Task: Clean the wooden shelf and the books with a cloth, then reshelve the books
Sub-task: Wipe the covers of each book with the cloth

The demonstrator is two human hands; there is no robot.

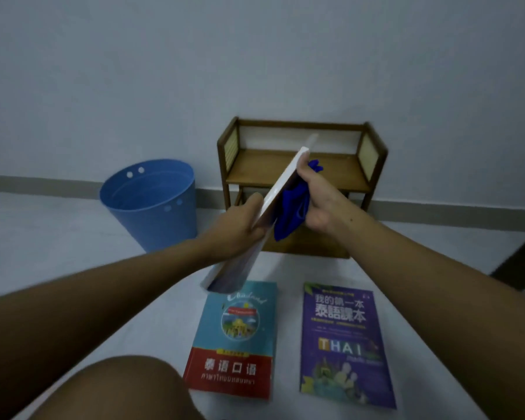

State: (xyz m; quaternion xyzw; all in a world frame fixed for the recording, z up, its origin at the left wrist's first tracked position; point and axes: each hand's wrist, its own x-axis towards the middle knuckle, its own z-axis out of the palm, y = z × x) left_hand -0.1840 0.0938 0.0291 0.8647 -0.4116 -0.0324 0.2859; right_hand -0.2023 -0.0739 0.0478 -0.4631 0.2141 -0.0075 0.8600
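Note:
My left hand (240,221) grips a white-edged book (281,184) held up edge-on and tilted in front of the wooden shelf (297,165). My right hand (319,197) holds a blue cloth (291,210) against the book's right face. The shelf stands against the wall with its upper board bare. A blue and red book (237,341) and a purple book marked THAI (344,347) lie flat on the floor side by side, near me.
A blue plastic bucket (152,204) stands on the floor left of the shelf. My bare knee (119,389) is at the bottom left. A dark door edge (522,262) shows at the right. The floor is pale.

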